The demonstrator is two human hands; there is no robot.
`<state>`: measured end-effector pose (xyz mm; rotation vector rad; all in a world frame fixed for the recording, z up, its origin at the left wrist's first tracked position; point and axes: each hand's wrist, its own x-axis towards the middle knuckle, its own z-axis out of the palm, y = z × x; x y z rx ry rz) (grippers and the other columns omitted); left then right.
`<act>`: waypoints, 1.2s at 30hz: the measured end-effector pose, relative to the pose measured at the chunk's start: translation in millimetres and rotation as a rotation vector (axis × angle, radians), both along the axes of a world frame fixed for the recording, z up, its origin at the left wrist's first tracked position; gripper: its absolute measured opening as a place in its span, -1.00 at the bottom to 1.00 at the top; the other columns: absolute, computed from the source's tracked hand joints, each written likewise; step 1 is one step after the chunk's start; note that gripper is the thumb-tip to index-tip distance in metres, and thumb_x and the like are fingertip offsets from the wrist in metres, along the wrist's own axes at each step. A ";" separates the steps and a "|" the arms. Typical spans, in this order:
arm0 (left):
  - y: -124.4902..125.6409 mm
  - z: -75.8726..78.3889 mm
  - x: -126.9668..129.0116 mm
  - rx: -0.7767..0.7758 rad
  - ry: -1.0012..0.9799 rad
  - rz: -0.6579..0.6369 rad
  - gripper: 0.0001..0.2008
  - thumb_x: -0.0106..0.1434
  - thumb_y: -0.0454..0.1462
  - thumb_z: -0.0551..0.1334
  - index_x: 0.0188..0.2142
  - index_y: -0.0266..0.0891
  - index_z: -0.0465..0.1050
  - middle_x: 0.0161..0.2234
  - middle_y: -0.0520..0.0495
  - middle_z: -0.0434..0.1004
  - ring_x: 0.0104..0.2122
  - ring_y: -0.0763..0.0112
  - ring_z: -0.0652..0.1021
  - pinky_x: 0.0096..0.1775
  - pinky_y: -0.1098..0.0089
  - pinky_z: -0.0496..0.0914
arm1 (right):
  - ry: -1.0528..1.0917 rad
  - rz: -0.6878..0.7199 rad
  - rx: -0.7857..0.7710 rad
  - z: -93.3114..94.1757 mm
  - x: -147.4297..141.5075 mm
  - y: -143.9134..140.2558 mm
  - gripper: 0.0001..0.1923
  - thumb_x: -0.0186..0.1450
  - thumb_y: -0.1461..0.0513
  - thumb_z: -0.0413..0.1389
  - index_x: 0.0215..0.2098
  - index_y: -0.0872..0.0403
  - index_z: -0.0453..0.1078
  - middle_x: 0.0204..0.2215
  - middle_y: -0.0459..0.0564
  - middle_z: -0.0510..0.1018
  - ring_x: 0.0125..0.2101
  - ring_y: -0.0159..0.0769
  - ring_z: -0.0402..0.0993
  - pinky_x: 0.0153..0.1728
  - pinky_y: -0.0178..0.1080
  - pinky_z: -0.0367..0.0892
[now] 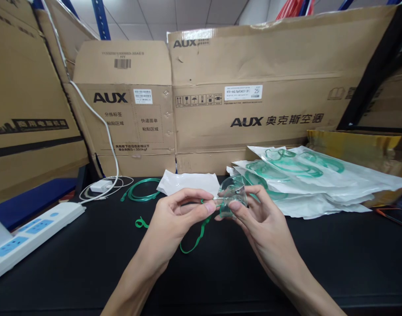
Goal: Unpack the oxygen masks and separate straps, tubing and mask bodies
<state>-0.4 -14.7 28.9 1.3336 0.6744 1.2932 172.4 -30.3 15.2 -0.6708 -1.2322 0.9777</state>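
In my right hand (263, 215) is a clear plastic oxygen mask (234, 193), gripped between the thumb and fingers with its shell turned sideways. My left hand (184, 215) is closed in a pinch at the mask's left side. A green elastic strap (197, 246) shows at its fingertips and hangs in a loop below them. The strap's curled end (141, 223) shows left of the left wrist. Exactly where strap and mask meet is hidden by my fingertips.
Behind my hands lie a coil of green tubing (141, 189) and a white wrapper (187, 182). Packaged mask sets (299, 171) are stacked at right. A power strip (36, 232) and white charger (101, 186) sit at left. Cardboard boxes (214, 131) wall the black table (98, 263).
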 end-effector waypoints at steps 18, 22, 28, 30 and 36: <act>0.4 -0.6 -0.5 0.047 0.086 -0.013 -0.82 0.13 -0.22 0.50 -0.24 -0.11 0.67 -0.34 0.07 0.69 -0.30 0.47 0.66 -0.20 0.58 0.50 | -0.083 -0.015 -0.008 -2.8 1.7 -2.2 -0.71 0.30 0.10 0.30 -0.13 -0.03 0.33 -0.24 -0.11 0.56 -0.45 -0.40 0.58 -0.37 -0.31 0.53; 1.7 -4.4 0.1 0.077 0.120 -0.002 -0.86 0.18 -0.22 0.47 -0.24 -0.13 0.68 -0.35 0.05 0.68 -0.30 0.44 0.64 -0.20 0.54 0.51 | -0.038 -0.026 0.027 0.5 -1.6 -5.0 -0.62 0.28 0.14 0.30 -0.04 -0.16 0.25 -0.16 -0.13 0.45 -0.51 -0.38 0.53 -0.61 -0.24 0.58; 1.1 -3.0 0.4 0.158 0.239 0.076 -0.86 0.24 -0.15 0.41 -0.30 -0.16 0.66 -0.39 0.04 0.61 -0.42 0.47 0.51 -0.36 0.51 0.40 | -0.162 0.002 0.059 7.6 -2.8 -13.0 -0.75 0.33 0.14 0.24 -0.06 -0.20 0.34 -0.05 -0.11 0.36 -0.43 -0.37 0.54 -0.57 -0.21 0.66; 0.0 -1.0 0.4 0.200 0.282 0.113 -0.85 0.24 -0.14 0.40 -0.33 -0.16 0.65 -0.34 0.03 0.60 -0.38 0.45 0.50 -0.34 0.49 0.36 | -0.189 -0.003 0.066 8.7 -1.0 -14.2 -0.75 0.33 0.15 0.24 -0.06 -0.21 0.36 -0.01 -0.12 0.37 -0.37 -0.34 0.57 -0.47 -0.20 0.69; -0.6 -0.2 0.5 0.256 0.277 0.107 -0.87 0.27 -0.16 0.38 -0.32 -0.16 0.64 -0.28 0.00 0.57 -0.26 0.37 0.50 -0.25 0.45 0.35 | -0.208 -0.052 0.110 6.3 2.8 -12.5 -0.67 0.29 0.21 0.29 -0.03 -0.26 0.38 0.11 -0.16 0.38 -0.27 -0.31 0.58 -0.28 -0.13 0.69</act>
